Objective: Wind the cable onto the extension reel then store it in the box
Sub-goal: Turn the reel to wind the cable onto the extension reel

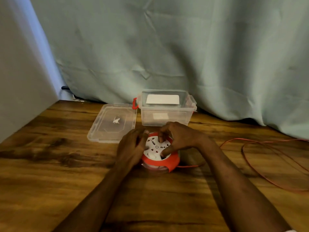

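A round extension reel point(158, 153) with a red rim and a white socket face lies flat on the wooden table point(50, 156). My left hand point(132, 148) grips its left edge. My right hand point(177, 139) curls over the top right, with fingertips and thumb pressed into the white face. A thin red cable point(260, 163) runs from the reel's right side and loops loosely across the table to the right. Just behind the reel stands a clear plastic box point(165, 111) with red latches, open at the top.
The box's clear lid point(113, 124) lies flat on the table left of the box. A pale green curtain point(167, 47) hangs behind the table. A white wall point(20, 72) borders the table's left side.
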Demonstrator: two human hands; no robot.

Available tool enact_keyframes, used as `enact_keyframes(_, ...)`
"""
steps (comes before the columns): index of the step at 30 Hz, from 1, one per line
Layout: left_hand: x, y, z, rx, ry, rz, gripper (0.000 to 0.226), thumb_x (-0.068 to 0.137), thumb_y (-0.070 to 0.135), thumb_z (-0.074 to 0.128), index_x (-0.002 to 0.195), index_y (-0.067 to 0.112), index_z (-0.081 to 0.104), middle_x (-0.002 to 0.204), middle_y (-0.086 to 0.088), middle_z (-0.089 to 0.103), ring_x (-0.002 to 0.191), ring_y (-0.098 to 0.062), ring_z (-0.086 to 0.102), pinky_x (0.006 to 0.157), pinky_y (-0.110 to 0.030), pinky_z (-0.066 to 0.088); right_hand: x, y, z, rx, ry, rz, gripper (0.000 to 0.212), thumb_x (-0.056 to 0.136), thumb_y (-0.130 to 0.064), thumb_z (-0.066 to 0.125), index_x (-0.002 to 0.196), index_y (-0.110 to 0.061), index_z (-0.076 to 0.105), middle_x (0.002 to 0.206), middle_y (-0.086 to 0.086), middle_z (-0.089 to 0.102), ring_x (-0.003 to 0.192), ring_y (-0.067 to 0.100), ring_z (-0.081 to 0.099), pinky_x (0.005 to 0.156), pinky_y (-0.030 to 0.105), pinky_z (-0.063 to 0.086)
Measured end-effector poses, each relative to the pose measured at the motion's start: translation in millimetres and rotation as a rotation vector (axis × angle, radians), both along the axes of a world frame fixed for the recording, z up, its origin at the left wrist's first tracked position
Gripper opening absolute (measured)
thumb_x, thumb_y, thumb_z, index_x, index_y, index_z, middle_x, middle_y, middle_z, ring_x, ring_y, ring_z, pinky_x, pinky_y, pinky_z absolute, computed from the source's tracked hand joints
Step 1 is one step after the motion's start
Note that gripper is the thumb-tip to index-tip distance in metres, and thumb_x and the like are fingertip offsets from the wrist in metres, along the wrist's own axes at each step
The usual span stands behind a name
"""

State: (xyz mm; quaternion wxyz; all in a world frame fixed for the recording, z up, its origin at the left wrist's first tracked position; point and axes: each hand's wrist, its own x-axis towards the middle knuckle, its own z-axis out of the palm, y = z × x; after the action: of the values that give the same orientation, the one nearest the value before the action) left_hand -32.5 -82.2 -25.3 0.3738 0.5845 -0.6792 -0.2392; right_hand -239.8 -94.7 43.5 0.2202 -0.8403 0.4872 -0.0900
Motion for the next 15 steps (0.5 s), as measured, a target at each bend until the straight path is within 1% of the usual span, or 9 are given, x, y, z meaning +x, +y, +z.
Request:
enact_keyframes(1, -5.5, -8.5, -0.4, 0.009, 0.058, 0.029, 0.042, 0.104, 0.051, 0.042, 0.124, 0.024, 0.066, 0.116, 0.001, 0.072, 0.102, -0.013, 0.069, 0.088, -0.033, 0.057, -3.4, -7.5, -3.3, 0.0, -0.015, -0.007, 0.037, 0.072, -0.033, 0.095, 0.093, -0.019, 0.069, 0.1, -0.006, 0.069, 0.09, 0.008, 0.062, 0.068, 0.015, 0.044)
enact_keyframes(2, -10.3, -13.6, 0.6, 0.005, 0.083, 0.052, 0.039, 0.106, 0.048, 0.04, 0.113, 0.022, 0.068, 0.101, 0.004, 0.072, 0.09, -0.008, 0.069, 0.076, -0.023, 0.054, -5.8, -12.0, -5.0, -0.001, -0.03, -0.017, 0.036, 0.072, -0.035, 0.095, 0.089, -0.021, 0.067, 0.096, -0.006, 0.069, 0.085, 0.008, 0.061, 0.066, 0.016, 0.044)
enact_keyframes(3, -13.4, -19.6, 1.8, -0.006, 0.074, 0.069, 0.037, 0.107, 0.044, 0.04, 0.106, 0.021, 0.069, 0.091, 0.008, 0.069, 0.082, -0.005, 0.067, 0.068, -0.016, 0.047, -7.8, -17.5, -7.6, 0.002, -0.043, -0.022, 0.036, 0.071, -0.036, 0.095, 0.085, -0.021, 0.065, 0.091, -0.007, 0.068, 0.08, 0.007, 0.061, 0.063, 0.016, 0.043)
enact_keyframes(4, -15.3, -23.8, 3.4, -0.015, 0.057, 0.083, 0.037, 0.107, 0.042, 0.04, 0.102, 0.02, 0.069, 0.084, 0.012, 0.065, 0.078, -0.002, 0.065, 0.065, -0.013, 0.042, -9.7, -21.2, -9.7, -0.004, -0.043, -0.036, 0.037, 0.071, -0.036, 0.095, 0.083, -0.02, 0.064, 0.087, -0.007, 0.068, 0.077, 0.007, 0.061, 0.06, 0.016, 0.044)
enact_keyframes(7, -16.1, -28.7, 1.0, -0.038, 0.063, 0.083, 0.036, 0.107, 0.042, 0.04, 0.096, 0.021, 0.068, 0.071, 0.021, 0.057, 0.07, 0.008, 0.058, 0.066, -0.012, 0.043, -14.4, -25.2, -14.8, -0.005, -0.053, -0.085, 0.042, 0.069, -0.042, 0.095, 0.083, -0.017, 0.065, 0.086, -0.006, 0.069, 0.079, 0.013, 0.064, 0.057, 0.016, 0.044)
enact_keyframes(10, -13.4, -26.1, -3.2, -0.087, 0.109, 0.08, 0.04, 0.105, 0.046, 0.038, 0.094, 0.022, 0.068, 0.076, 0.016, 0.064, 0.076, 0.0, 0.064, 0.074, -0.03, 0.056, -14.4, -24.2, -16.4, -0.019, -0.05, -0.083, 0.041, 0.067, -0.047, 0.095, 0.078, -0.026, 0.061, 0.081, -0.012, 0.066, 0.076, 0.01, 0.064, 0.058, 0.019, 0.045)
enact_keyframes(12, -11.9, -24.9, -6.2, -0.094, 0.153, 0.084, 0.038, 0.106, 0.044, 0.042, 0.091, 0.022, 0.069, 0.078, 0.011, 0.069, 0.076, -0.005, 0.067, 0.073, -0.035, 0.058, -12.3, -24.8, -17.4, -0.032, -0.064, -0.074, 0.041, 0.066, -0.047, 0.095, 0.075, -0.025, 0.061, 0.078, -0.011, 0.066, 0.072, 0.01, 0.063, 0.057, 0.021, 0.045)
enact_keyframes(13, -11.0, -23.5, -7.6, -0.109, 0.18, 0.091, 0.034, 0.106, 0.041, 0.044, 0.093, 0.023, 0.07, 0.078, 0.012, 0.069, 0.076, -0.003, 0.067, 0.072, -0.031, 0.058, -10.8, -23.0, -18.1, -0.046, -0.066, -0.069, 0.042, 0.065, -0.047, 0.095, 0.075, -0.023, 0.062, 0.075, -0.011, 0.066, 0.07, 0.009, 0.062, 0.056, 0.022, 0.045)
enact_keyframes(15, -11.7, -24.5, -1.1, -0.144, 0.208, 0.098, 0.025, 0.105, 0.036, 0.05, 0.098, 0.023, 0.071, 0.076, 0.019, 0.066, 0.076, 0.007, 0.066, 0.069, -0.015, 0.052, -8.3, -21.9, -14.2, -0.093, -0.048, -0.072, 0.043, 0.065, -0.048, 0.095, 0.073, -0.021, 0.063, 0.071, -0.013, 0.064, 0.066, 0.006, 0.06, 0.056, 0.02, 0.043)
